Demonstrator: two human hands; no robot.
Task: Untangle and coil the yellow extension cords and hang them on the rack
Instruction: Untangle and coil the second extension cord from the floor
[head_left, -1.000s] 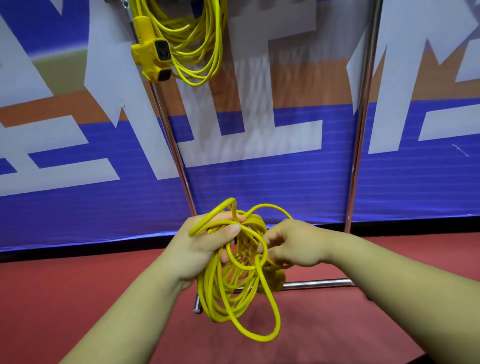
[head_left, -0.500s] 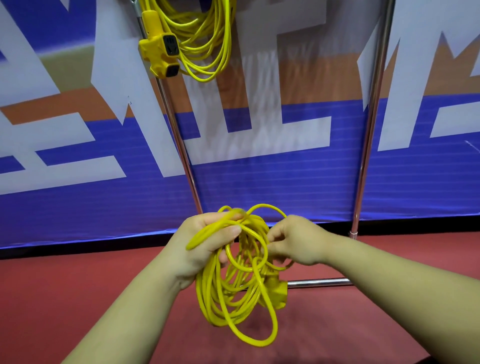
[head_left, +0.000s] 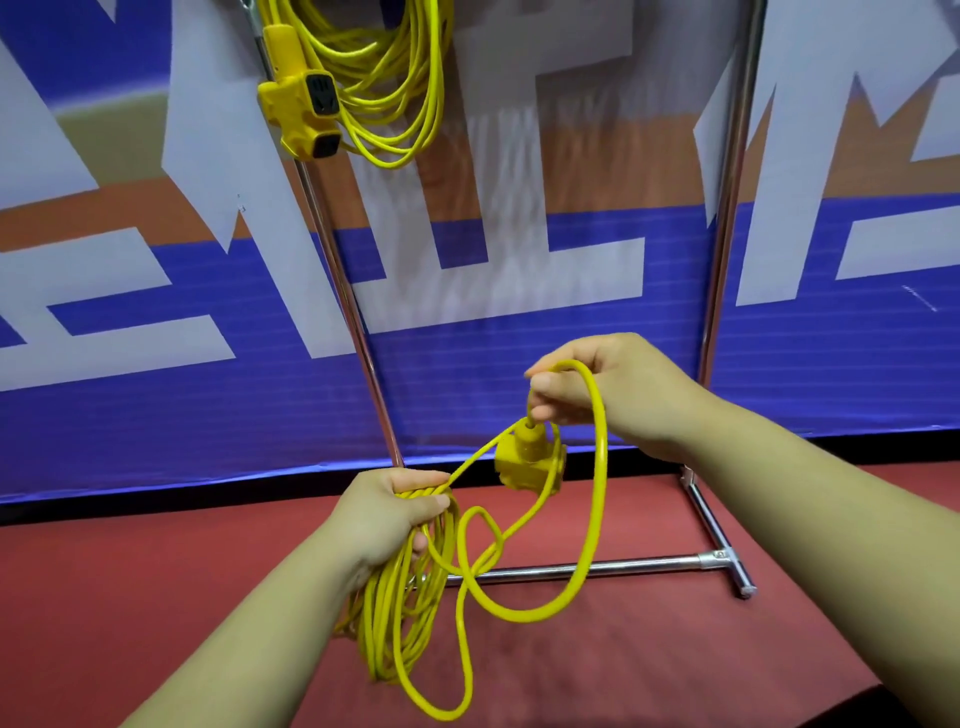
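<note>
Head-worn view, forward and down

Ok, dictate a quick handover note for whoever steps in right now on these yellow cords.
Left hand grips the half-made coil at its top.
Right hand pinches the loose cable just above its socket block, which dangles between the hands.
The loose cable hangs in crossed loops.
Done: one hung cord is coiled on the rack.
Left: free the crossed loops, finish the coil, hang it on the rack.
</note>
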